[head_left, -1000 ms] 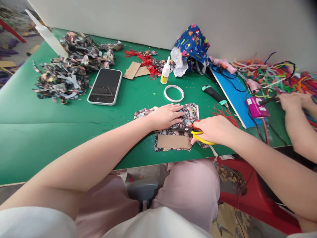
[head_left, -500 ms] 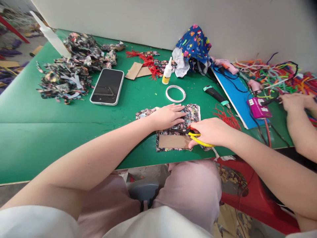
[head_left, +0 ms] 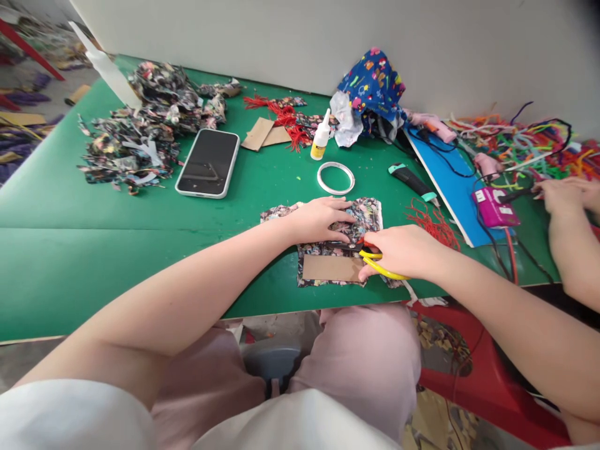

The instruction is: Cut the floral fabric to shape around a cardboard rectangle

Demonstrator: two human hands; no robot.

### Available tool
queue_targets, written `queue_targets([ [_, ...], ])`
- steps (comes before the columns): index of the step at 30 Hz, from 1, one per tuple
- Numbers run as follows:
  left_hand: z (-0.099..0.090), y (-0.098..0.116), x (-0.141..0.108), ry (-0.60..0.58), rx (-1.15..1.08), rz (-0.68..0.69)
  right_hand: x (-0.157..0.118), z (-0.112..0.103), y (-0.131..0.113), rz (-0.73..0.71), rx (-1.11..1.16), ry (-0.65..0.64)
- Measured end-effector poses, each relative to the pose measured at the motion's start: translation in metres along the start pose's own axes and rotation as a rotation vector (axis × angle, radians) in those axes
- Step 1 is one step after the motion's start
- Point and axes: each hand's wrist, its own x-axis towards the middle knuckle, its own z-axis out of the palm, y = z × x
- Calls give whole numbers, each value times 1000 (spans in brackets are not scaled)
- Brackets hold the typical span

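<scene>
My left hand [head_left: 323, 220] lies flat with fingers spread on a dark floral fabric piece [head_left: 370, 212] near the table's front edge. In my right hand [head_left: 398, 250] is a pair of scissors [head_left: 384, 270] with yellow and red handles, its dark blades lying across the fabric just below my left fingers. A brown cardboard rectangle [head_left: 330, 268] rests on the fabric nearest me, and my right fingertips are at its right end. Part of the blades is hidden, so how far they are apart I cannot tell.
Beyond the fabric are a tape ring [head_left: 335, 179], a small glue bottle [head_left: 321, 137], a utility knife [head_left: 413, 182] and red threads [head_left: 434, 225]. A phone [head_left: 209, 164] and fabric scraps [head_left: 131, 150] lie left. At right, another person's hands [head_left: 565, 190] are beside a magenta box [head_left: 495, 207].
The view has shifted slightly, so everything on the table appears a little further right. The left fingers are spread slightly wider; the scissors stay at nearly the same spot on the fabric.
</scene>
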Motion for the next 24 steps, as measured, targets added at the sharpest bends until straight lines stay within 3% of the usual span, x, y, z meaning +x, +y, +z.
queue_targets([
  [24, 8, -4, 1, 73, 12, 33, 7, -7, -3, 29, 28, -85],
])
